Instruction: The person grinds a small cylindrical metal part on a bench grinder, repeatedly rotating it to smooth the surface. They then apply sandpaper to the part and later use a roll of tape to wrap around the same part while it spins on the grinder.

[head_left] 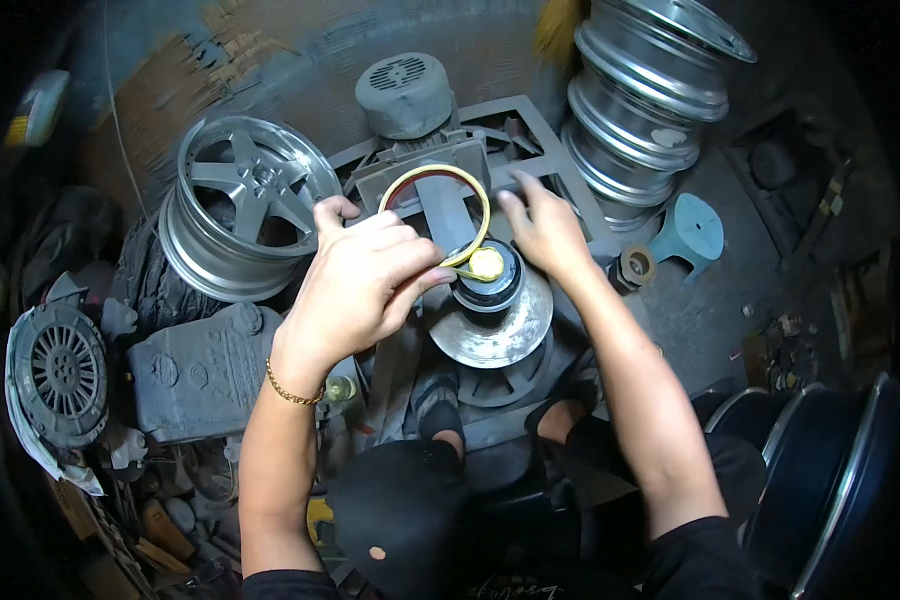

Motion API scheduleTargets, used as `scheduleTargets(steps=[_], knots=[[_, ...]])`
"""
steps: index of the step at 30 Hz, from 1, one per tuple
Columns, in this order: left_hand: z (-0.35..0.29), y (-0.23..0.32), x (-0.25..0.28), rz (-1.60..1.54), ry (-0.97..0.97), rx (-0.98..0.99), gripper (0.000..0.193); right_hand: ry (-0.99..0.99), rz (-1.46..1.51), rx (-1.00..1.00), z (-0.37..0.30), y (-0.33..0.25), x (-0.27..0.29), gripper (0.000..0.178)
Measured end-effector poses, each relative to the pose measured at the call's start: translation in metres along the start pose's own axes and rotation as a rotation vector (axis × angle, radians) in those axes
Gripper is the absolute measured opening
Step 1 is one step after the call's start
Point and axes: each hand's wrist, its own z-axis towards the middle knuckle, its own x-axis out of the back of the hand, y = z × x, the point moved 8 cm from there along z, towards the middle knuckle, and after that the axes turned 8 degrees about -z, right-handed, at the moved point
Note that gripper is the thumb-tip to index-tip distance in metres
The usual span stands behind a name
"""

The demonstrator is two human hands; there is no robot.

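Note:
My left hand (pixel 370 270) pinches the lower part of a narrow looped strip (pixel 487 215), yellow on its edge and dark red inside. The loop stands up over a black and grey spindle (pixel 500 285), whose top carries a round yellow piece (pixel 486 263); whether strip and piece are joined I cannot tell. Below the spindle sits a shiny, dish-shaped metal disc (pixel 500 335). Beside the loop, to its right, my right hand (pixel 548 228) has thumb and forefinger apart and holds nothing visible; its other fingers are partly hidden.
A motor (pixel 403 95) stands behind the spindle on a metal frame (pixel 515 115). A spoked wheel rim (pixel 255 190) leans at left, above a dusty metal case (pixel 195 375). Stacked rims (pixel 650 110) rise at back right, near a blue stool (pixel 688 235) and a tape roll (pixel 637 265).

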Motion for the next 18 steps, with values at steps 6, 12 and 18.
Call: scheduleTargets(steps=[6, 12, 18], knots=[[-0.007, 0.005, 0.001, 0.024, 0.043, 0.019, 0.013, 0.144, 0.119, -0.404, -0.095, 0.014, 0.021, 0.051], [-0.013, 0.022, -0.003, 0.06, 0.074, 0.07, 0.014, 0.15, 0.428, -0.579, -0.121, 0.021, -0.023, 0.045], [-0.005, 0.02, -0.002, 0.141, 0.078, -0.032, 0.014, -0.058, 0.36, -0.286, -0.091, 0.021, -0.022, 0.041]])
